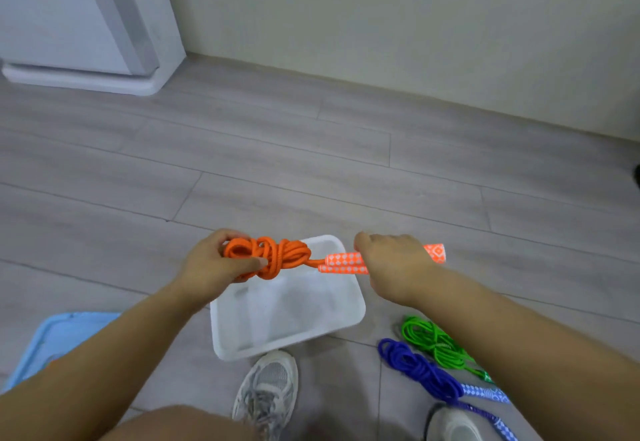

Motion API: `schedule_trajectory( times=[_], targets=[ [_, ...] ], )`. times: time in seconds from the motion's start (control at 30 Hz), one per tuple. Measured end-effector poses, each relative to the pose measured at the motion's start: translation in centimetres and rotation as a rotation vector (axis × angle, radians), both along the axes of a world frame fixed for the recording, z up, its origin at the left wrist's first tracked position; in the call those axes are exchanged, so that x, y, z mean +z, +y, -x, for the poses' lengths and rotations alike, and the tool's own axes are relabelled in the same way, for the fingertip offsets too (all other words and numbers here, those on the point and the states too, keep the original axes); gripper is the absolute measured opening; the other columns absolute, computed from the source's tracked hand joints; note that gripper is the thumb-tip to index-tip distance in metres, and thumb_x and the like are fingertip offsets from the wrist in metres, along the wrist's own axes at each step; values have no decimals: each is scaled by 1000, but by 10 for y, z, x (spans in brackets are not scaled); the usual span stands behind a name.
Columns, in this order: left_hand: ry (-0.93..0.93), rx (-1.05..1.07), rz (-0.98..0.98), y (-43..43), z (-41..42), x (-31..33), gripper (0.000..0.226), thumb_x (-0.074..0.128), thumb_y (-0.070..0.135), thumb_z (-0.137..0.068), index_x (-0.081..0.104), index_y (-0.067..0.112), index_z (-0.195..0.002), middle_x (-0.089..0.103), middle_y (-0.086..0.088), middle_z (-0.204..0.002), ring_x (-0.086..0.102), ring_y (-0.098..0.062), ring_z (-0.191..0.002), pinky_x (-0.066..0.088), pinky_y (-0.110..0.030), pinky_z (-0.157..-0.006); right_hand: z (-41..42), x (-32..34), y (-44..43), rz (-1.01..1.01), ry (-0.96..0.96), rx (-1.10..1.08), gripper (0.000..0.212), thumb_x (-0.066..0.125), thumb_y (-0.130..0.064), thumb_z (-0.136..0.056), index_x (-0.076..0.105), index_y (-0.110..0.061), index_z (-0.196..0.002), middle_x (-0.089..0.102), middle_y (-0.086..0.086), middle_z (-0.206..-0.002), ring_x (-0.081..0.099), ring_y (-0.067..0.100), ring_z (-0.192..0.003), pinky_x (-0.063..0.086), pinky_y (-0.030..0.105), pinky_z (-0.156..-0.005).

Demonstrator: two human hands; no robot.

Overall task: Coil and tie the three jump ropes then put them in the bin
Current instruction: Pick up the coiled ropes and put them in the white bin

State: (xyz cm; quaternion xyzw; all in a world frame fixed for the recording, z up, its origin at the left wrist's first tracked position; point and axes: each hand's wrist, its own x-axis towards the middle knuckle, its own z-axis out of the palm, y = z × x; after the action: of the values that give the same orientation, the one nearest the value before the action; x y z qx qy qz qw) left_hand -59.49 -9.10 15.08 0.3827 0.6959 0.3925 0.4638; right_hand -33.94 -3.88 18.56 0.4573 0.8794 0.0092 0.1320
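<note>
An orange jump rope (273,255) is held above the white bin (349,316), its cord wound into a knotted coil. My left hand (214,264) grips the coil's left end. My right hand (394,266) grips the two orange-and-white patterned handles (343,263), which stick out on both sides of the fist. The bin on the floor below holds nothing that I can see. On the floor at the lower right lie a green jump rope (433,342) and a blue jump rope (419,373), both bunched in loose coils and partly hidden by my right forearm.
A light blue tray or lid (52,340) lies on the floor at the lower left. My two grey shoes (270,388) stand just below the bin. Grey plank floor stretches ahead to a pale wall, with a white appliance (86,25) at the far left.
</note>
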Motion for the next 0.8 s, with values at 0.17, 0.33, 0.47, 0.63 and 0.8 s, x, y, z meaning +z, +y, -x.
schedule_trajectory(
  times=[0.17, 0.33, 0.47, 0.63, 0.8],
  targets=[
    [274, -47, 45, 9, 10, -47, 39, 85, 16, -64, 58, 11, -92, 63, -4, -82, 60, -16, -70, 50, -26, -60, 38, -46, 23, 58, -108, 121, 32, 47, -4, -84, 43, -10, -115, 60, 9, -112, 60, 34, -99, 31, 32, -67],
    [495, -195, 209, 19, 16, -92, 42, 81, 37, -64, 54, 19, -90, 59, 5, -81, 54, -9, -73, 38, -21, -57, 61, -90, 38, 147, -143, 158, 31, 46, -1, -84, 43, -8, -114, 60, 11, -111, 59, 34, -99, 29, 34, -70],
    [567, -292, 244, 32, 13, -127, 44, 80, 41, -65, 54, 18, -94, 59, 3, -88, 56, -13, -76, 41, -24, -64, 73, -124, 47, 214, -194, 215, 31, 45, 0, -85, 43, -5, -115, 60, 14, -113, 58, 36, -102, 27, 35, -72],
    [859, -478, 273, 49, 13, -154, 47, 66, 50, -77, 54, 15, -106, 58, -1, -105, 55, -17, -93, 40, -24, -80, 87, -164, 59, 247, -213, 314, 29, 57, -2, -77, 52, -3, -105, 65, 17, -101, 63, 34, -91, 27, 33, -68],
    [1097, -755, 400, 63, 13, -169, 49, 57, 44, -88, 45, 12, -124, 58, -5, -123, 55, -21, -111, 41, -30, -96, 105, -190, 65, 310, -237, 341, 33, 72, -6, -58, 58, -5, -88, 67, 12, -77, 65, 29, -69, 34, 30, -61]
  ],
)
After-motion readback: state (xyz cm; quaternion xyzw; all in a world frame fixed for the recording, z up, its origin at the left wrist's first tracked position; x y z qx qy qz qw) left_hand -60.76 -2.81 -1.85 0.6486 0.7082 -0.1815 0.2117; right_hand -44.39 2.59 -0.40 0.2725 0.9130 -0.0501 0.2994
